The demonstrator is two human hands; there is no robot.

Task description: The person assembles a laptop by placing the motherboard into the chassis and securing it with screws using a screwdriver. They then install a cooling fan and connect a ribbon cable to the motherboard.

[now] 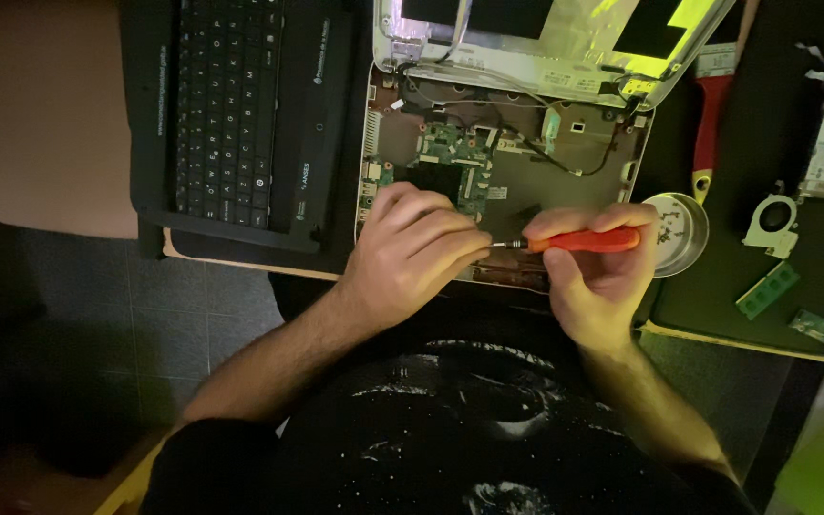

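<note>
Screwdriver [584,240], orange handle, short steel shaft, lies level between the 2 hands over the near edge of the opened laptop base [526,181]. Right hand [595,277] is wrapped around the handle; left hand [412,253] is curled, fingertips pinching at the tip, what they pinch is hidden. Risks: tip could slip and gouge the green circuit board [455,153] just beyond the left hand; a loose screw could drop into the chassis, missing the round metal dish [684,234] just right of the right hand.

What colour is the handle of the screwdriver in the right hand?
Orange-red; the screwdriver shows clearly in the head view, gripped by the right hand.
</note>
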